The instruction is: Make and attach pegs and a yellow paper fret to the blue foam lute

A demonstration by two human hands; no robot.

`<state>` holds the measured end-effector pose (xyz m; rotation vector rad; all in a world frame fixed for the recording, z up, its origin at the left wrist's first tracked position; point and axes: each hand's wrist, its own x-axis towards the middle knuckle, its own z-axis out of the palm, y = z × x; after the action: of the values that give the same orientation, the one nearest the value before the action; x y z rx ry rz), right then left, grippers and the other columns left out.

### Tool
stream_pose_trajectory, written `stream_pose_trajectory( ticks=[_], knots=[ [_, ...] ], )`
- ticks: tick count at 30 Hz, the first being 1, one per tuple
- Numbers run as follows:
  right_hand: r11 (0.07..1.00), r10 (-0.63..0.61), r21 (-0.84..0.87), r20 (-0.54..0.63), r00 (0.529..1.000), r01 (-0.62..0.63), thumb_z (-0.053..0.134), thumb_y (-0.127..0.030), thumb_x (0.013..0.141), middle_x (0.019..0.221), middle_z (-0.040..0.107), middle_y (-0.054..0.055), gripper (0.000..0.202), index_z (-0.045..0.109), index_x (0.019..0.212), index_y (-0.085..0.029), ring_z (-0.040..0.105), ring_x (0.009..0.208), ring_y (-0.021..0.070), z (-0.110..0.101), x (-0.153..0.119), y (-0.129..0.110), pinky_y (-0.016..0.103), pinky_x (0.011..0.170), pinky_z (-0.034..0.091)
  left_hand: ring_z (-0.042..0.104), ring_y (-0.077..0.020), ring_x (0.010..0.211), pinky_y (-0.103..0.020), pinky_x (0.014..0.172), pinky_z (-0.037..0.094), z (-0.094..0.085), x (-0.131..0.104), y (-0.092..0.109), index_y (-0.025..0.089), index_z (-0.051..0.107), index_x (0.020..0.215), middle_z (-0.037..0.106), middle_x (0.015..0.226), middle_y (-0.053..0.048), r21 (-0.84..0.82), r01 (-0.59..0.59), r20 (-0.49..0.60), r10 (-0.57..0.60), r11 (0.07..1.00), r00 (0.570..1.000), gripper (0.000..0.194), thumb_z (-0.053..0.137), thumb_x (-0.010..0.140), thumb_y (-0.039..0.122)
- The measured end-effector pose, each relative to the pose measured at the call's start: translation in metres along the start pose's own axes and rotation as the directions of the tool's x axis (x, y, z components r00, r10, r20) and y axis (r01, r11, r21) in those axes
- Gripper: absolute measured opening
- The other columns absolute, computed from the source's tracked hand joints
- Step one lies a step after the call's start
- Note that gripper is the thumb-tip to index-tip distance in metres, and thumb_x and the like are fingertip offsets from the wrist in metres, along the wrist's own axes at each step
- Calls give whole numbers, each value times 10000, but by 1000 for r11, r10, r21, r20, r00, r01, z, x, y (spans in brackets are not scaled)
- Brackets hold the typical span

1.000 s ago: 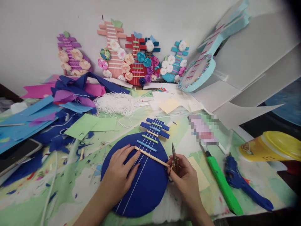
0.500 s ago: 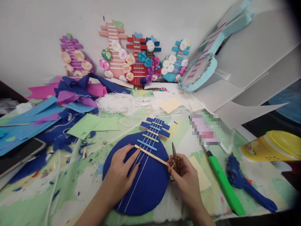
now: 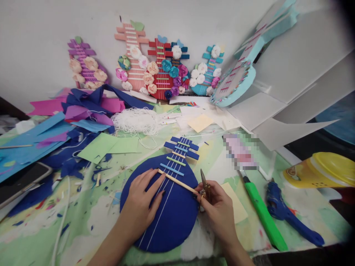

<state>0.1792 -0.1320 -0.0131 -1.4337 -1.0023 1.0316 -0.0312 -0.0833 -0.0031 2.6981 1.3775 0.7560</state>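
Observation:
A dark blue paper-covered lute model (image 3: 172, 218) lies on the table, its short neck pointing away from me. White strings run along it, crossed by several coloured strips near the neck. Over the body lies a longer pale yellow strip (image 3: 177, 181). My left hand (image 3: 141, 201) rests on the left of the body, fingers stretched out, fingertips by the strip's left end. My right hand (image 3: 217, 203) pinches the strip's right end between thumb and finger. The same hand holds small scissors (image 3: 204, 186), blades pointing up and away.
To the right lie a green-handled cutter (image 3: 264, 216), a blue glue gun (image 3: 291, 218) and a yellow-lidded cup (image 3: 318, 170). A phone (image 3: 24, 184) and paper scraps cover the left. White string (image 3: 135, 122) and decorated lutes (image 3: 161, 74) stand behind, the lutes against the wall.
The view has shifted slightly. Both hands, the strip and the scissors keep nearly the same places on the lute.

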Motion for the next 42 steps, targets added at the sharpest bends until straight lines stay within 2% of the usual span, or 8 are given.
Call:
stream_pose_trajectory(
  ticks=[8,20,23,26,30,32,37,42],
  knots=[
    [1000,-25,-8,23,999,25,595,-232,743,779,617,27,178,537,907,-192,556,643,136,2,2,0,237,557,441,349,-352,1161,-551,886,346,-5,6,8,422,397,1283,340,1282,-115,108,-45,148,28,993,989,552,576,764,368],
    [1000,-24,-8,35,999,25,606,-223,719,804,635,27,178,547,884,-193,575,676,144,4,5,-3,235,574,447,329,-349,1165,-547,902,321,-2,3,9,457,358,1290,311,1285,-107,102,3,167,-20,995,986,590,587,750,393],
    [991,-28,-132,-12,1000,26,622,-233,694,765,641,18,180,562,860,-194,560,618,139,2,5,-12,231,532,433,325,-343,1169,-538,901,326,-3,4,11,457,347,1296,301,1287,-110,118,4,169,-24,993,985,588,578,759,388],
    [941,-109,-327,-49,993,87,609,-193,687,678,611,-8,157,583,841,-208,534,580,137,0,6,-23,230,509,418,323,-339,1168,-533,898,329,-3,4,11,446,360,1294,308,1279,-112,124,2,167,-23,992,986,569,567,768,387],
    [893,-255,-369,55,965,257,557,-100,677,913,618,37,266,584,909,-227,573,821,185,4,11,-29,269,652,470,330,-338,1154,-537,880,341,-2,4,9,452,358,1292,313,1280,-107,112,-5,146,-12,994,989,565,562,766,406],
    [860,-303,-396,114,946,323,551,-81,674,958,599,54,268,578,899,-224,556,897,204,8,15,-29,300,729,464,333,-338,1148,-534,872,347,-2,3,8,455,362,1289,318,1281,-103,96,-16,133,3,995,991,575,572,755,418],
    [807,-264,-498,175,949,317,580,-112,677,787,585,24,169,543,802,-219,542,758,186,11,22,-29,271,637,424,338,-334,1148,-537,888,332,-3,3,9,442,410,1265,337,1277,-98,57,12,110,-18,998,994,542,582,755,385],
    [799,-196,-506,291,936,325,619,-172,682,661,566,-16,115,521,724,-216,512,635,150,9,30,-37,232,563,371,332,-338,1154,-542,887,336,-4,3,8,448,372,1286,315,1270,-100,45,23,129,-28,999,991,578,583,749,405]
  ],
)
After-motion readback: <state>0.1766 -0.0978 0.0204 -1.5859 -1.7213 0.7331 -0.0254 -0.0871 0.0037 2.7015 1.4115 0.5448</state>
